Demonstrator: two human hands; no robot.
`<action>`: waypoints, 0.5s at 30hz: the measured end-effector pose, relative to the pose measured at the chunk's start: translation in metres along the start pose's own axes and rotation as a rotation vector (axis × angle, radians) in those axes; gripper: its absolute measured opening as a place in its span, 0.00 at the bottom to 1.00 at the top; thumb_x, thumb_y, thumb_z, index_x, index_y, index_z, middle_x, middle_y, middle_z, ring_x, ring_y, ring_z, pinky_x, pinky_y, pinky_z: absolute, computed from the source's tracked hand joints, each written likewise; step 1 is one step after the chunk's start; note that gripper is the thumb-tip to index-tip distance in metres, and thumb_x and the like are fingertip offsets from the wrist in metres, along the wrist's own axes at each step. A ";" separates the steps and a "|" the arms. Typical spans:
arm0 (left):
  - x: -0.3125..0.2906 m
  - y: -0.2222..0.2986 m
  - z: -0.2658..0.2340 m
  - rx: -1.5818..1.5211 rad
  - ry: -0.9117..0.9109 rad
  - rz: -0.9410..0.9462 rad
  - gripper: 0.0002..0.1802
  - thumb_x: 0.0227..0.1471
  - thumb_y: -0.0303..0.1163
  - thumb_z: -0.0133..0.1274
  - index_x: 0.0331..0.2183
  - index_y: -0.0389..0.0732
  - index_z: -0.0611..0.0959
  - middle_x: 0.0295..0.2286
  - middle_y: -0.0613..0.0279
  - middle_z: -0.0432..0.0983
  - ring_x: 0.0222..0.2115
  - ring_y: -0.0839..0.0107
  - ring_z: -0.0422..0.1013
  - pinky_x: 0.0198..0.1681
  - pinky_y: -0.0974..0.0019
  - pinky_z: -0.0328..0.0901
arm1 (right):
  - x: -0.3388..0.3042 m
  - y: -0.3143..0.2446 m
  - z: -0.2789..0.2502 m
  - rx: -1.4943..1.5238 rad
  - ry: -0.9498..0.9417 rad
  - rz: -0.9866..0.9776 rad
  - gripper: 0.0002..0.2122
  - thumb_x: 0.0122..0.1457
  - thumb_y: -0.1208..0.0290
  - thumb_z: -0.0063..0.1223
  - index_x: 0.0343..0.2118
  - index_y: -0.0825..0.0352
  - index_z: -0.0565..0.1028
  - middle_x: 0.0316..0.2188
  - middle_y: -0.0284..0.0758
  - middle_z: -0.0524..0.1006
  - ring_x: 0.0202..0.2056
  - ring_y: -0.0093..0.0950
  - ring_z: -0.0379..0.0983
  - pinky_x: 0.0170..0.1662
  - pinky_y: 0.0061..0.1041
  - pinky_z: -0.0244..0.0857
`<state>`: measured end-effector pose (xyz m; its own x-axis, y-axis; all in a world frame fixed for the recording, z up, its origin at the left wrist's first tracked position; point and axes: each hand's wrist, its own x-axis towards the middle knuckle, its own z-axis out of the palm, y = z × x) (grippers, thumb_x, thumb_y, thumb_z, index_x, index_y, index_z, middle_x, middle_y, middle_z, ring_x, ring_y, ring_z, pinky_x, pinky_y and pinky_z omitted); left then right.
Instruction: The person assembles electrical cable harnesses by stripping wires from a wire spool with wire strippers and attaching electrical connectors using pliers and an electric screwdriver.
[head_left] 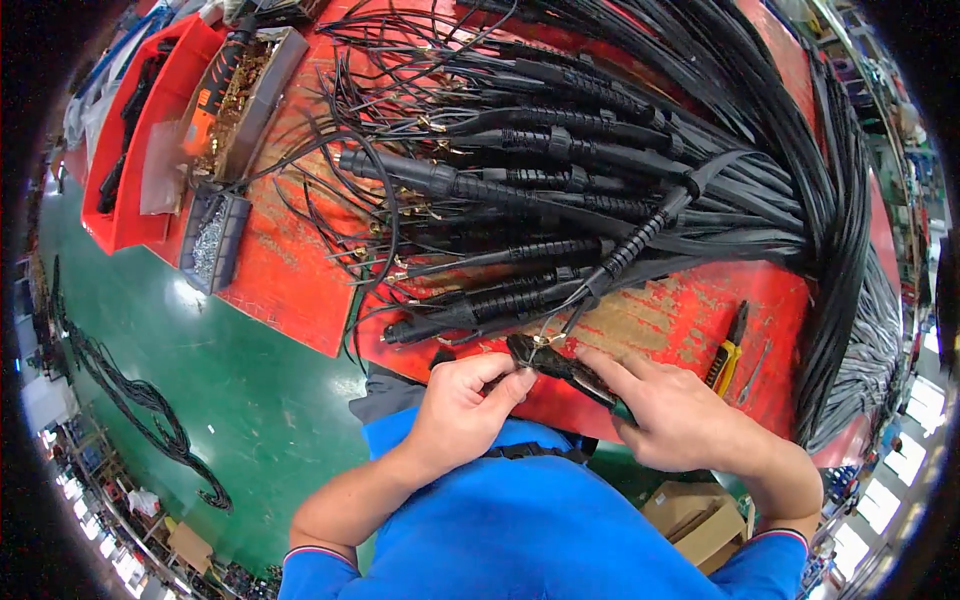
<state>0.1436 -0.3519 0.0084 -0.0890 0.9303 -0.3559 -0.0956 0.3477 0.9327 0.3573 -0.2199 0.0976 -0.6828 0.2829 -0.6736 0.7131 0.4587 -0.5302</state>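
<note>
A: Where is the wire end?

B: Over the head of a dark tool, at the near edge of the red table. Left hand: thumb and forefinger pinched together on the wire end, presumably to steady it. Right hand: fingers curled around the dark tool, forefinger extended, likely for aim.

A: Working room?

B: Cable bundle hems the far side. Scuffed surface shows rightward, toward yellow-handled pliers; blue shirt sits close behind.

scuffed red table carrying black cables, a yellow-handled tool
</note>
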 end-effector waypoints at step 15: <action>0.000 0.002 -0.001 0.006 -0.001 -0.039 0.11 0.63 0.29 0.58 0.30 0.32 0.83 0.20 0.64 0.73 0.24 0.82 0.65 0.27 0.69 0.63 | 0.001 -0.002 -0.001 -0.038 0.011 -0.017 0.40 0.52 0.72 0.57 0.70 0.67 0.56 0.51 0.58 0.73 0.50 0.57 0.74 0.53 0.50 0.70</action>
<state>0.1421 -0.3516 0.0101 -0.0838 0.9160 -0.3922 -0.0927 0.3848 0.9183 0.3554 -0.2195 0.0985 -0.6965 0.2845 -0.6588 0.6952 0.4950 -0.5212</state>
